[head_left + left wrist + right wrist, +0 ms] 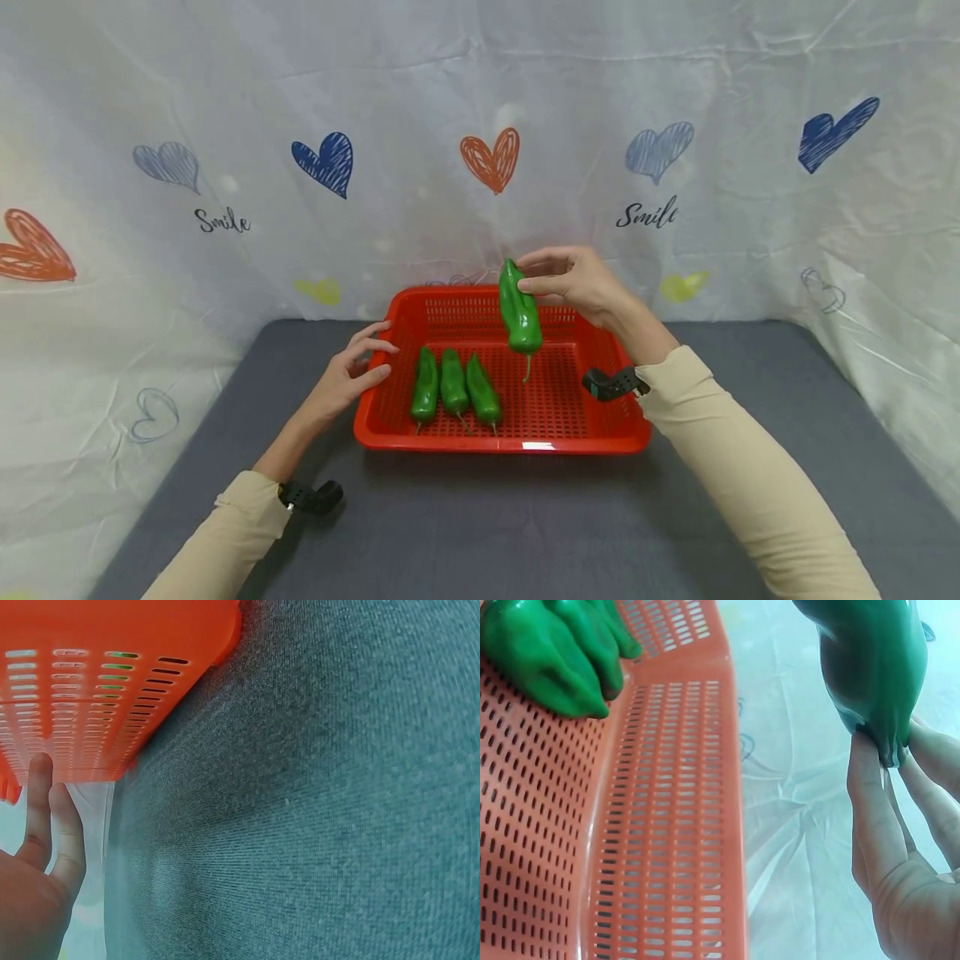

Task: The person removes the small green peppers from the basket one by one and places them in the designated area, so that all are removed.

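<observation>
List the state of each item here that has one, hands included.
Basket: upright on the table, open-topped.
Three peppers: lying side by side in the basket, stems toward the near rim.
Fourth pepper: raised over the basket, stem down.
Right hand: pinching the fourth pepper.
Left hand: at the basket's left rim.

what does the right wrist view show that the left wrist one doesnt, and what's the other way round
Only the right wrist view: the right hand pinching a green pepper near one end, and a plain look inside the red basket at the peppers lying there.

Only the left wrist view: the left hand, two fingers showing, and the gray cloth beside the basket.

Both: the basket and some white fabric. Green also shows through the basket's slots in the left wrist view.
</observation>
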Available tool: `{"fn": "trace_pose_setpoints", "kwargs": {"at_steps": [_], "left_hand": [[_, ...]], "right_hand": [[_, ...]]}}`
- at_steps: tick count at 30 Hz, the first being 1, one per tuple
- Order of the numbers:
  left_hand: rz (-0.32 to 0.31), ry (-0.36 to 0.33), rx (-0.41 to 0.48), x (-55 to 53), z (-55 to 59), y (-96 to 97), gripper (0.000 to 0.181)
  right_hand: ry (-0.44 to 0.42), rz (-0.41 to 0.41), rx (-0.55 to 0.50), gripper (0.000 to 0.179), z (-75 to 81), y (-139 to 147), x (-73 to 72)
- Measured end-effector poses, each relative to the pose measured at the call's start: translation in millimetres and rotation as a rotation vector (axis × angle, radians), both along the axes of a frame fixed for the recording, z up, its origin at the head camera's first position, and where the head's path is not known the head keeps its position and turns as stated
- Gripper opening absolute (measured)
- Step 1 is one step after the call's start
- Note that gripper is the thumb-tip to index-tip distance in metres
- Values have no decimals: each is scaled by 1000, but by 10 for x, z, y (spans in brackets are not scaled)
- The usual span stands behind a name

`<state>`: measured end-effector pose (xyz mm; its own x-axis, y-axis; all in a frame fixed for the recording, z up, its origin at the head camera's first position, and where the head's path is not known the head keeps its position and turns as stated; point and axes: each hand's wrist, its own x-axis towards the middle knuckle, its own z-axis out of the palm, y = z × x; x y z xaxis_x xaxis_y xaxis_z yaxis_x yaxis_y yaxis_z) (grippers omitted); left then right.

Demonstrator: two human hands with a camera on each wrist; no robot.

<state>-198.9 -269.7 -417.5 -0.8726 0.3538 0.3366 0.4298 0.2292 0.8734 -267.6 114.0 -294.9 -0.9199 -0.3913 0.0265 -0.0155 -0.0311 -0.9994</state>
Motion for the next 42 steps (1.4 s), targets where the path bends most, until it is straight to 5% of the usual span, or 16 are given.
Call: {"fn": "trace_pose_setpoints", "kwargs": {"at_steps": [27,42], "left_hand": [[7,9,-17,10,24,18,26],[-9,14,-16,-5,-11,2,27]], "right_hand": [[33,53,52,39,-152,234,-26],[18,-21,24,36,-167,647,22]]}}
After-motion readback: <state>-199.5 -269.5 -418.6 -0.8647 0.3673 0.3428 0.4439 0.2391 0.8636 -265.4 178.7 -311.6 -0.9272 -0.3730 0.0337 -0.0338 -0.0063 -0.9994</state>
